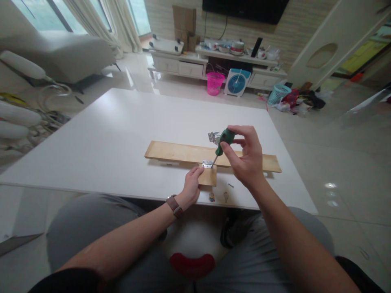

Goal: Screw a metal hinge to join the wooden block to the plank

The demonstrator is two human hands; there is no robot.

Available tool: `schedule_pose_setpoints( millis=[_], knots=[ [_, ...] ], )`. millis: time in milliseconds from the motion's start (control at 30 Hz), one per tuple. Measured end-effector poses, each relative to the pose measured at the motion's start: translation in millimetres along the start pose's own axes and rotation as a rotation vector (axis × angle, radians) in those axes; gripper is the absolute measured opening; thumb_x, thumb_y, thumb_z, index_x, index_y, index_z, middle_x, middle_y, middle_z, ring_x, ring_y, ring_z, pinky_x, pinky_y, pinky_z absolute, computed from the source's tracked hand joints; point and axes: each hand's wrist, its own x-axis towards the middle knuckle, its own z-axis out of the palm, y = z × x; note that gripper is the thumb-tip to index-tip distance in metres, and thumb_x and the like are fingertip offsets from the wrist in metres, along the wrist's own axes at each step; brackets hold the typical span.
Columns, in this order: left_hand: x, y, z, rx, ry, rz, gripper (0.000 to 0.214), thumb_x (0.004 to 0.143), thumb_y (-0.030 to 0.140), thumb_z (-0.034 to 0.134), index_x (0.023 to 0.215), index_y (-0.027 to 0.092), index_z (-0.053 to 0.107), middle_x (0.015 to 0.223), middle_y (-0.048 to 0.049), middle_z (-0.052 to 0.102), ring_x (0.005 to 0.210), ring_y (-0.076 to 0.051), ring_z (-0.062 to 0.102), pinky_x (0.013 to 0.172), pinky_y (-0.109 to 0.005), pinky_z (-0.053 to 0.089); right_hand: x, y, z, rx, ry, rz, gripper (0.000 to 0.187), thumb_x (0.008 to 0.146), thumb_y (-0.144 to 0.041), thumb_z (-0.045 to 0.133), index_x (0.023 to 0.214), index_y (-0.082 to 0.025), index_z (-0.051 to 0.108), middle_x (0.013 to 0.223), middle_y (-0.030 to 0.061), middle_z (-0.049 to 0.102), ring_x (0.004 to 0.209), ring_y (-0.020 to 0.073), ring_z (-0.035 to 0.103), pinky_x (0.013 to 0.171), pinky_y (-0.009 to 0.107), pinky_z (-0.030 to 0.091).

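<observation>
My right hand (244,152) grips the green handle of a screwdriver (225,138), its shaft slanting down to the right edge of a metal hinge (207,164). The hinge lies where a small square wooden block (208,177) meets a long wooden board (180,152). With thumb and fingers, my left hand (192,185) holds the block's left side. Behind the board, partly covered by the screwdriver, are more metal hinges (212,137). A small screw or pin (230,184) lies right of the block.
Near the white table's (100,134) front edge lie a small cartoon figure (211,197) and a little ring-like item (226,197). Beyond the table, a pink basket (215,84) and a blue fan (237,82) stand before a low cabinet (191,69). A red seat part (192,265) shows below.
</observation>
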Motion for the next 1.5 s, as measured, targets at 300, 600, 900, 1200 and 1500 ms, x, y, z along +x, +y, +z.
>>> schedule_pose_setpoints(
  millis=[300,600,900,1200,1500],
  knots=[
    [-2.5,1.3,1.9,-0.009,-0.019,0.013,0.031,0.061,0.036,0.088,0.074,0.016,0.068,0.076,-0.0002,0.066,0.073,-0.015,0.058,0.066,-0.026,0.044,-0.1,-0.4,2.0,0.001,-0.009,0.021,0.038,0.092,-0.022,0.067,0.128,-0.033,0.063,0.118,0.0033,0.065,0.106,0.0216,0.065,0.081,0.04,0.064],
    [-2.5,1.8,3.0,-0.019,0.0,0.017,0.031,0.06,0.036,0.088,0.073,0.016,0.068,0.075,-0.0002,0.066,0.074,-0.015,0.058,0.067,-0.026,0.044,-3.1,2.8,0.5,0.052,-0.045,0.025,0.044,0.096,-0.017,0.059,0.137,-0.034,0.059,0.131,0.0043,0.066,0.116,0.0227,0.066,0.088,0.041,0.063],
    [-1.5,1.2,2.5,-0.029,0.007,0.016,0.032,0.06,0.037,0.089,0.075,0.016,0.069,0.077,-0.0011,0.068,0.077,-0.017,0.06,0.07,-0.028,0.044,-2.9,1.7,1.7,0.029,-0.034,0.036,0.043,0.096,-0.019,0.059,0.136,-0.034,0.058,0.131,0.0044,0.065,0.116,0.0226,0.065,0.086,0.04,0.064],
    [0.6,-0.8,0.8,0.0,0.012,0.036,0.03,0.062,0.036,0.087,0.077,0.015,0.071,0.08,-0.0026,0.069,0.079,-0.017,0.06,0.072,-0.028,0.045,-3.7,2.1,1.9,0.022,0.001,0.025,0.042,0.092,-0.02,0.069,0.13,-0.036,0.061,0.12,0.0022,0.062,0.11,0.0211,0.062,0.081,0.037,0.062],
    [-2.0,1.0,2.5,-0.004,0.014,0.02,0.029,0.062,0.036,0.086,0.076,0.016,0.07,0.079,-0.0018,0.069,0.078,-0.017,0.06,0.07,-0.028,0.045,-4.4,2.7,3.4,0.004,-0.003,0.028,0.039,0.092,-0.022,0.067,0.129,-0.033,0.06,0.121,0.0029,0.065,0.109,0.0218,0.065,0.081,0.039,0.063]
  ],
)
